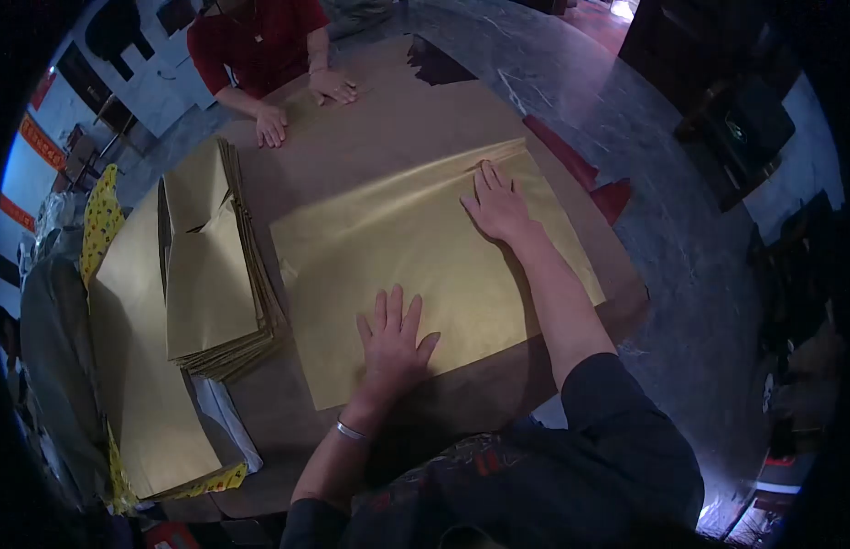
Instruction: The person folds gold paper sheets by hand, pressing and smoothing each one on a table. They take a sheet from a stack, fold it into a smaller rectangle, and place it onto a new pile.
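We note a brown table [388,137] on grey floor [645,137]. Left hand [393,343] and right hand [495,206] press flat, fingers spread, on the sheet [416,247]. A folded stack [215,265] lies left; another person's hands [301,105] rest opposite.

Folded stack [215,274] blocks left; bare table [398,119] beyond sheet [425,265].

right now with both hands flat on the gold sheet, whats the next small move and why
Probably slide the right hand along the raised fold at the far edge of the gold sheet to press it flat, while the left hand pins the near part down.
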### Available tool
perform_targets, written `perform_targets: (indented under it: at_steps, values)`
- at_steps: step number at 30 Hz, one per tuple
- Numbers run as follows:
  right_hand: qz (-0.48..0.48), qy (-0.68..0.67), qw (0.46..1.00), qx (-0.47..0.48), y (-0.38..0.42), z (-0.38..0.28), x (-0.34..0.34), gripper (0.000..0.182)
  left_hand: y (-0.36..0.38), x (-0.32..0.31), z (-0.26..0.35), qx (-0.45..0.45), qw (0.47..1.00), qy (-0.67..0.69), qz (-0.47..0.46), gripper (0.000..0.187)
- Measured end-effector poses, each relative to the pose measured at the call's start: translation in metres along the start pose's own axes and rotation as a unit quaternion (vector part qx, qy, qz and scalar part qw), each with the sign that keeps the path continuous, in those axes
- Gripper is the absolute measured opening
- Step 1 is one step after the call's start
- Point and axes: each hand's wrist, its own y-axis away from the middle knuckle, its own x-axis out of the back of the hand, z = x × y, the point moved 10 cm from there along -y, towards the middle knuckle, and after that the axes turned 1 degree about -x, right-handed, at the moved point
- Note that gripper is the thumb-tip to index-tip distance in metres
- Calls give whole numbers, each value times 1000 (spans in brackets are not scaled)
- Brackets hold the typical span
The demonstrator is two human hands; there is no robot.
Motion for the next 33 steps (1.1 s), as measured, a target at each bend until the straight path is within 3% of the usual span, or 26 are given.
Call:
perform_targets:
  at_steps: [3,5,7,12,18,22,24,28,30,33]
  values:
    - [-15,26,999,-18,-1,3,-6,71,-24,-15,-10,-51,998,24,11,57]
    - [-17,24,999,-14,-1,0,-7,71,-56,-18,-14,-20,999,24,-34,54]
    - [16,10,1000,-1,-1,1,-7,71,-86,-21,-12,-73,997,21,-22,52]
    - [8,16,1000,0,-1,2,-7,71,-139,-17,-60,-10,1000,17,8,50]
    - [21,47,999,-3,-8,-1,-10,72,-129,-1,-143,111,993,-23,18,57]
    - [21,78,997,5,-10,5,-31,72,-113,-5,-165,110,990,-87,18,63]
    - [64,54,996,18,-13,5,-23,72,-112,-8,-173,112,990,-88,17,66]
    - [70,58,996,17,-12,5,-22,72,-110,-11,-172,150,983,-99,24,69]
    - [73,60,995,26,-10,2,-19,73,-122,-24,-158,98,990,-84,59,70]
    - [42,57,997,11,-15,6,-27,72,-144,-20,-107,78,994,-70,14,72]
